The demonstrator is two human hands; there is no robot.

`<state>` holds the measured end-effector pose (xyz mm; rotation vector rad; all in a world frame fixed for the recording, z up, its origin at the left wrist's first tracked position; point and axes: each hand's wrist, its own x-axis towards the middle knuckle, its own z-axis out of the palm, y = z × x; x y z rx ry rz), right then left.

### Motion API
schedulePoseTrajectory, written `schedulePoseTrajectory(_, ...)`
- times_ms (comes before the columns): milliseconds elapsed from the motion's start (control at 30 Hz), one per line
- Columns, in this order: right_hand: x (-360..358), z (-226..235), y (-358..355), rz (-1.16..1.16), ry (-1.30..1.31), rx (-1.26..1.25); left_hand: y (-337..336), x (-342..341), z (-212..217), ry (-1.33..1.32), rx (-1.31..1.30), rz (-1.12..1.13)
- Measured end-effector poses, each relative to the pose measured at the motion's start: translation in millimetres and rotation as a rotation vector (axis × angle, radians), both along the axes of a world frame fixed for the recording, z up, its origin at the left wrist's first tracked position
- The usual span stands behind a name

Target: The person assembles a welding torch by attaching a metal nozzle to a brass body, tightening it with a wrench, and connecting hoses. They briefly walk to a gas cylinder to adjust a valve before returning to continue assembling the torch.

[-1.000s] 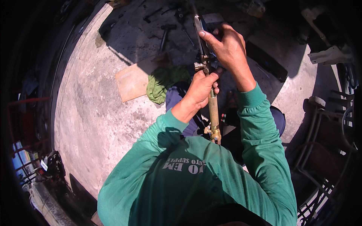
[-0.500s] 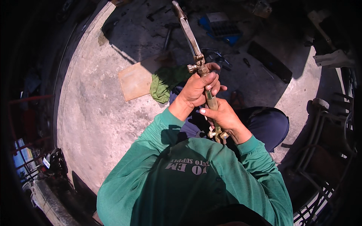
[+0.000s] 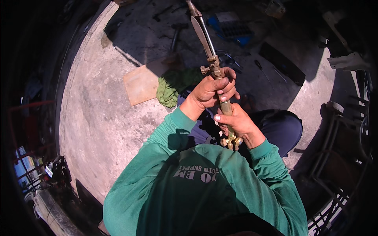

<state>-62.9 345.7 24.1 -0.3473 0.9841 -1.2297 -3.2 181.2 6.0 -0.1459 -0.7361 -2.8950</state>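
A long brass cutting torch (image 3: 209,51) points up and away from me, its metal tubes rising toward the top of the view. My left hand (image 3: 212,90) grips the brass handle just below the valve knobs. Lower on the same handle, my right hand (image 3: 238,124) is wrapped around it just above the brass hose fittings at its end. Both arms wear green long sleeves.
A concrete floor (image 3: 98,129) lies below. On it are a tan board (image 3: 141,82), a green rag (image 3: 173,86), a hammer (image 3: 175,35), a blue tool case (image 3: 232,29), a dark flat bar (image 3: 281,63) and small hand tools. Metal frames (image 3: 342,157) stand at right.
My right hand has come down from the torch's upper tubes to the lower handle near the fittings. The torch has tilted a little, and my left hand stays below the valves.
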Motion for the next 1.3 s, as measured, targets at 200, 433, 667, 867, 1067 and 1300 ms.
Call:
schedulePoseTrajectory(200,-6,2,3,-0.002,-0.021,-0.057,-9,-8,1,0.066,0.065,0.032)
schedulePoseTrajectory(433,-14,2,1,0.025,-0.249,-0.064,-26,-21,8,0.233,-0.080,0.165)
schedulePoseTrajectory(667,-14,24,-17,-0.111,0.163,-0.055,4,-16,48,-0.466,-0.393,0.574)
schedulePoseTrajectory(867,-17,17,-22,-0.178,0.058,-0.156,-1,-2,44,-0.481,-0.569,0.512)
schedulePoseTrajectory(1067,-34,18,-33,-0.087,-0.101,-0.308,-28,-4,41,0.012,-0.367,0.217)
schedulePoseTrajectory(1300,-27,23,-33,-0.090,-0.173,-0.268,-33,-16,52,-0.117,-0.276,0.327)
